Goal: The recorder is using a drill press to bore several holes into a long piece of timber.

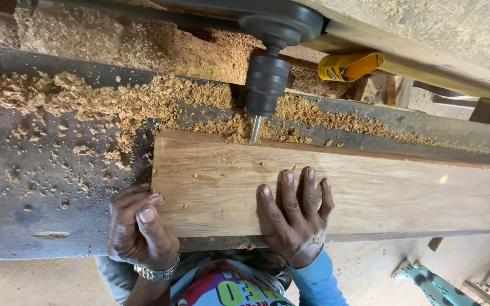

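Observation:
A long light wooden board (381, 192) lies flat on a dark machine table (41, 187). Its far edge meets the bit of a black horizontal drill chuck (266, 85). My left hand (137, 229) grips the board's near left corner, fingers curled around the end, a metal watch on the wrist. My right hand (296, 215) lies flat on top of the board, fingers spread, pressing it down just in front of the drill bit. A blue sleeve covers that forearm.
Wood shavings (114, 96) lie heaped along the back of the table and around the chuck. A yellow object (347, 65) rests behind the chuck. A green power tool (432, 286) lies on the dusty floor at lower right.

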